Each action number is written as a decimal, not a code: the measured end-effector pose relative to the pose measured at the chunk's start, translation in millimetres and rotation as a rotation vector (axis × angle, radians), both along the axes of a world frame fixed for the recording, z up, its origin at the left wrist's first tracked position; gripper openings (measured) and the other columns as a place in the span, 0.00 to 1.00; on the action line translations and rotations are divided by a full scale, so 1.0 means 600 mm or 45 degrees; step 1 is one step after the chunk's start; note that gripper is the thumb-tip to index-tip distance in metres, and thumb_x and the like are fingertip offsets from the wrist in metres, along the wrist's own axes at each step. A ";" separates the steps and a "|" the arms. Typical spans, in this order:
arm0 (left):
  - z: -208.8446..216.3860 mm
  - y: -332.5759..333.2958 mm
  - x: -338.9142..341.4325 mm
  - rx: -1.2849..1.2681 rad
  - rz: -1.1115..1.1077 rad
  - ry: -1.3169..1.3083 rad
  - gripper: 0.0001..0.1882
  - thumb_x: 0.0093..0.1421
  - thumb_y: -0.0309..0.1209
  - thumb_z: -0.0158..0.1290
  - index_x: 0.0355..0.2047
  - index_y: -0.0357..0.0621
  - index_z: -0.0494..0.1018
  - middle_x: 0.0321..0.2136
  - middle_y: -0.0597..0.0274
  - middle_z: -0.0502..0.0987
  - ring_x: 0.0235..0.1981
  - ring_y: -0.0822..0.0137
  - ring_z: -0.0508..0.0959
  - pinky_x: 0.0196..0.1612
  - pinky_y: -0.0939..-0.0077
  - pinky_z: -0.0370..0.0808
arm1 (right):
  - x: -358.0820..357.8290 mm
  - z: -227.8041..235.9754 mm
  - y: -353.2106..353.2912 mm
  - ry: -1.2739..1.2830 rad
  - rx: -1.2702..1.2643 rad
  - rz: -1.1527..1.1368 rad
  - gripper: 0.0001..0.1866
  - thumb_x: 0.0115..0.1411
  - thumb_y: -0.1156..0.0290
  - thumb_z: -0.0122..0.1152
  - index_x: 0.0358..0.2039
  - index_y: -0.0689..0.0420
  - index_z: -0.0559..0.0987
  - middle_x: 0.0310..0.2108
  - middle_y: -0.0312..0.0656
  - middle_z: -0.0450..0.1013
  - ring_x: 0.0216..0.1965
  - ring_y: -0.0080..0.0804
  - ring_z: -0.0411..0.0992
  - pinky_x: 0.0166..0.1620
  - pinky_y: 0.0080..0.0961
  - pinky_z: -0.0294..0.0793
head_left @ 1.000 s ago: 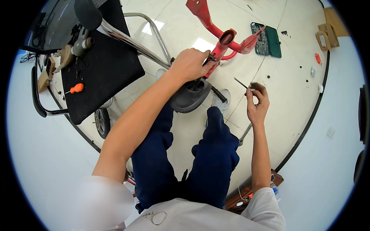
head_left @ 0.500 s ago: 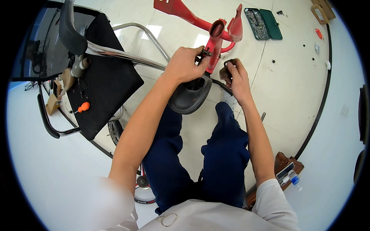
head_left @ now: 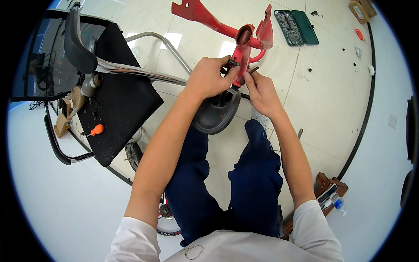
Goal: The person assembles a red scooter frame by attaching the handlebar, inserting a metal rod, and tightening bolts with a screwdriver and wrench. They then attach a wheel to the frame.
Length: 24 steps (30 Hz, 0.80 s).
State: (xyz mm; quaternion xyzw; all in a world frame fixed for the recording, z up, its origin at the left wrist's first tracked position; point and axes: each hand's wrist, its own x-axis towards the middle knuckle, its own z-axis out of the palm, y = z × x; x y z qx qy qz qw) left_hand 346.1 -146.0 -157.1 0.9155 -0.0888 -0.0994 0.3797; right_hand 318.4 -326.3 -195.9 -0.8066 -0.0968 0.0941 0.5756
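Note:
A red bicycle frame [head_left: 245, 49] stands in front of me, its open tube end facing up and a black saddle [head_left: 216, 114] at its lower end. On the frame's left side my left hand [head_left: 208, 77] pinches a small dark bolt-like fitting [head_left: 233, 62] between thumb and fingers. My right hand [head_left: 263, 94] is closed around a small dark bent metal piece [head_left: 254, 70] against the right side of the same tube. Fingers partly cover that piece, so its exact kind is unclear.
At left, a black chair seat [head_left: 120, 96] carries an orange-handled screwdriver [head_left: 97, 129] and small loose parts. A green case [head_left: 308, 28] of metal pieces lies open on the floor. Cardboard boxes [head_left: 360, 13] sit far right; a plastic bottle [head_left: 337, 202] is lower right.
My right hand has moved left and up to the red tube, bringing the dark bent piece against it. My left hand stays at the fitting.

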 end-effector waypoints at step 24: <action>-0.018 -0.006 -0.017 0.172 -0.072 -0.161 0.22 0.56 0.31 0.60 0.48 0.29 0.75 0.25 0.42 0.79 0.29 0.53 0.83 0.32 0.70 0.78 | 0.026 -0.069 -0.003 0.513 0.624 0.164 0.20 0.61 0.66 0.43 0.13 0.57 0.58 0.12 0.30 0.52 0.16 0.17 0.49 0.21 0.24 0.49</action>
